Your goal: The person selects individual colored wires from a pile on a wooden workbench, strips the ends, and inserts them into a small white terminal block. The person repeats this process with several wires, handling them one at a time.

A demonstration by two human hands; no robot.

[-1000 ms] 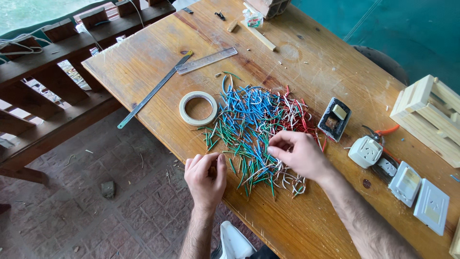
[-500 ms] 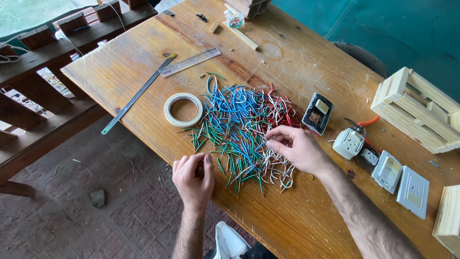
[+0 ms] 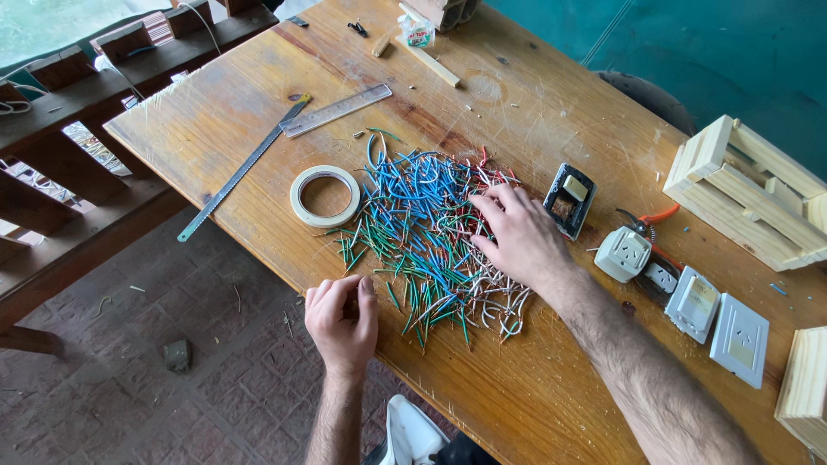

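Head view looks down on a wooden table (image 3: 258, 112) with a heap of short wires (image 3: 422, 232) in blue, green, white and a few red, spread near the table's near edge. The right hand (image 3: 517, 237) lies palm down on the right part of the heap, fingers (image 3: 491, 202) spread and slightly curled, their tips touching the wires; nothing is clamped in it that can be seen. The left hand (image 3: 343, 323) sits at the table's near edge, just left of the heap's lower end, curled into a loose fist with thumb against the fingers; whether it pinches a wire I cannot tell.

Left of the heap lies a roll of tape (image 3: 325, 195), flat, close to the green wires. Beyond it a long steel rule (image 3: 243, 170) lies slantwise, its far end meeting a shorter ruler (image 3: 336, 110).

Right of the hand, a dark switch module (image 3: 569, 200) lies just beside the fingers. Further right come a white socket (image 3: 624, 253), orange-handled pliers (image 3: 648, 221) partly under it, then two white wall plates (image 3: 719, 316) side by side. A pale wooden crate (image 3: 749, 194) stands at the right edge. At the far end lie a wooden stick (image 3: 433, 65) and a small packet (image 3: 418, 32).

Below the table, a brick floor (image 3: 172, 396) and a wooden bench (image 3: 77, 172) to the left.
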